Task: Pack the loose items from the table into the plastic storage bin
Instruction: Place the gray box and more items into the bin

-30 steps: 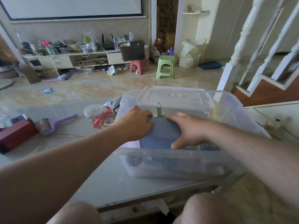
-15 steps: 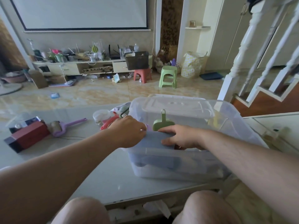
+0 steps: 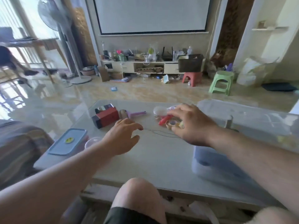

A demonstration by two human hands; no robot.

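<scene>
Both hands hang over the pale glossy table [image 3: 153, 156], holding nothing. The left hand [image 3: 122, 136] has loosely spread fingers above the middle of the table, just short of a red and black rectangular box [image 3: 106, 118] and a lilac plastic lint roller [image 3: 131, 113] near the far edge. The right hand [image 3: 191, 125] spreads its fingers over a red-handled tool [image 3: 165, 120], a roll of tape [image 3: 171, 123] and a small clear round tub [image 3: 159, 111]. The translucent plastic storage bin [image 3: 252, 126], blurred, stands at the table's right edge. A blue-lidded flat container [image 3: 68, 141] lies near the left edge.
</scene>
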